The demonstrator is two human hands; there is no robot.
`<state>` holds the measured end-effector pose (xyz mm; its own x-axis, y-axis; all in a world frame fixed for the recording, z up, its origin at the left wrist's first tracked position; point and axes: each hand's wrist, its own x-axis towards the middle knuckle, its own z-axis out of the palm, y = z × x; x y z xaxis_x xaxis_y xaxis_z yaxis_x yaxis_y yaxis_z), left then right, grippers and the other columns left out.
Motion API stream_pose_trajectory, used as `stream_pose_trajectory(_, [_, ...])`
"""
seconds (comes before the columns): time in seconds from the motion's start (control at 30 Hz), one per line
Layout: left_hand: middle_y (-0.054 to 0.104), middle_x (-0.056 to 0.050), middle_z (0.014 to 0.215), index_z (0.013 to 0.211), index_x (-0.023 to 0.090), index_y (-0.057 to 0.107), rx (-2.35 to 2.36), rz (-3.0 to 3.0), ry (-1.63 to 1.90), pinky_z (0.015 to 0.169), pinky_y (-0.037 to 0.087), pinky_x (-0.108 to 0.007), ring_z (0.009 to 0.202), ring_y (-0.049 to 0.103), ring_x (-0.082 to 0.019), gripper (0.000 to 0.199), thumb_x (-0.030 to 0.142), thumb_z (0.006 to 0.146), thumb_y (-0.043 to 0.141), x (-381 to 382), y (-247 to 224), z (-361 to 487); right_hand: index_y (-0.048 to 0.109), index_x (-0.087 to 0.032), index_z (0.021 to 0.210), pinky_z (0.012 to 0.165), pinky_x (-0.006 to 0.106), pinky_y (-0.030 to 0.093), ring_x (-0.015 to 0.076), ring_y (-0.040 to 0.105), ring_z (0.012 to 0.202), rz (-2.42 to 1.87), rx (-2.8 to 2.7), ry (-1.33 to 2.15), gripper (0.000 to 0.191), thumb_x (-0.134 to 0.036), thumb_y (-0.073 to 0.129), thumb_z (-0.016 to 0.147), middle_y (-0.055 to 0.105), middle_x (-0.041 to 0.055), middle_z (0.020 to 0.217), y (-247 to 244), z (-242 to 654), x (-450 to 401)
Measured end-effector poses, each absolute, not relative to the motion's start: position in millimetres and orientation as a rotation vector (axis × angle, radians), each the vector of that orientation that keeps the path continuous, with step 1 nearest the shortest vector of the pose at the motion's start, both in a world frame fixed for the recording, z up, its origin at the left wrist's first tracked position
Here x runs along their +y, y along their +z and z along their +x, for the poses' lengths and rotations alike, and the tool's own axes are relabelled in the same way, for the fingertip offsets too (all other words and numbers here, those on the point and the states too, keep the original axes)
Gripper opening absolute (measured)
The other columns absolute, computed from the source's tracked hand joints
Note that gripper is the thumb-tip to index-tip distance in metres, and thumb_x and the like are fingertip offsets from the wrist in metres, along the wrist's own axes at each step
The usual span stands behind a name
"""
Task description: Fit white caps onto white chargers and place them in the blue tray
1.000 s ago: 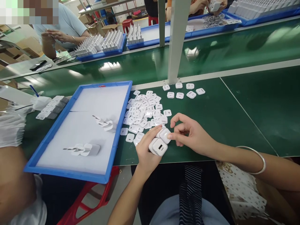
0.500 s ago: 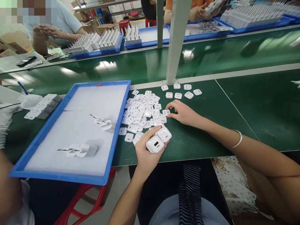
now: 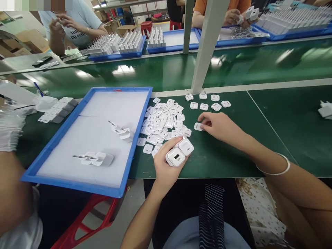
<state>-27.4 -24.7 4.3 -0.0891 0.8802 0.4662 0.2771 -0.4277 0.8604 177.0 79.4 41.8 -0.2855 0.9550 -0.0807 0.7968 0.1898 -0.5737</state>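
My left hand (image 3: 166,169) is closed round two white charger blocks, port faces up. The nearer charger (image 3: 174,157) shows a wide dark port and a narrow one; the other charger (image 3: 186,147) shows a single narrow slot. On the green tabletop my right hand (image 3: 218,125) pinches the edge of a small white slotted cover plate (image 3: 197,126). Its fingertips partly hide that plate. A heap of similar cover plates (image 3: 163,119) lies between the blue tray and my right hand. Beyond my right hand, several single plates (image 3: 203,107) are spread apart.
A blue-rimmed tray (image 3: 123,173) on the left holds white plug pieces (image 3: 94,158). Grey-white blocks (image 3: 58,110) sit past it. A metal post (image 3: 204,48) rises behind the plates. Another white plug (image 3: 325,110) is at far right. Co-workers sit across the green line, another at left.
My right hand has drawn the cover plate a little to the right, away from the heap. My left hand still holds the chargers. The camera view has shifted slightly.
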Motion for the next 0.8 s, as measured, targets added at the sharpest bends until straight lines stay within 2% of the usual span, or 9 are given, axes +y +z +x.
stream_pose_trajectory(0.13, [0.074,-0.008,0.113,0.112,0.021,0.07,1.216,1.702,1.59,0.094,0.059,-0.038,0.106,0.07,-0.023,0.042,0.013,0.073,0.081,-24,4,-28,0.067,-0.021,0.078,0.064,0.034,0.044,0.0224,0.065,0.074,-1.703,-2.212,0.624,0.011,-0.02,0.06,0.088,0.074,0.0048,0.082,48,185,74])
stream_pose_trajectory(0.23, [0.074,-0.008,0.112,0.113,0.021,0.07,1.229,1.706,1.6,0.093,0.059,-0.037,0.105,0.071,-0.023,0.044,0.012,0.072,0.081,-23,3,-28,0.068,-0.021,0.077,0.061,0.033,0.043,0.0198,0.064,0.067,-1.622,-2.178,0.527,0.012,-0.021,0.061,0.088,0.073,0.0026,0.076,51,187,67])
stream_pose_trajectory(0.3, [0.074,-0.007,0.112,0.113,0.021,0.07,1.25,1.707,1.615,0.094,0.058,-0.037,0.105,0.07,-0.022,0.045,0.011,0.071,0.082,-23,3,-28,0.067,-0.021,0.08,0.061,0.032,0.046,0.0183,0.064,0.063,-1.514,-2.098,0.589,0.01,-0.022,0.062,0.089,0.071,0.0019,0.071,54,185,61])
stream_pose_trajectory(0.4, [0.074,-0.007,0.114,0.113,0.021,0.07,1.28,1.719,1.638,0.095,0.058,-0.038,0.107,0.07,-0.022,0.045,0.011,0.071,0.082,-23,2,-28,0.065,-0.02,0.086,0.062,0.031,0.053,0.0171,0.066,0.063,-1.267,-1.896,0.932,0.006,-0.025,0.065,0.088,0.072,0.0021,0.07,59,180,50])
stream_pose_trajectory(0.57, [0.074,-0.007,0.112,0.113,0.022,0.069,1.314,1.758,1.653,0.093,0.058,-0.04,0.105,0.07,-0.023,0.042,0.015,0.073,0.082,-22,3,-27,0.067,-0.018,0.097,0.057,0.024,0.056,0.0119,0.065,0.056,-0.946,-1.483,1.621,0.015,-0.024,0.074,0.084,0.073,0.0006,0.067,64,171,36])
stream_pose_trajectory(0.8, [0.073,-0.007,0.114,0.114,0.021,0.068,1.376,1.924,1.676,0.092,0.058,-0.04,0.107,0.069,-0.022,0.037,0.013,0.079,0.075,-22,2,-26,0.068,-0.015,0.095,0.052,0.019,0.056,0.0103,0.065,0.052,-0.829,-1.269,1.969,0.02,-0.025,0.079,0.081,0.073,0.0014,0.063,63,151,13])
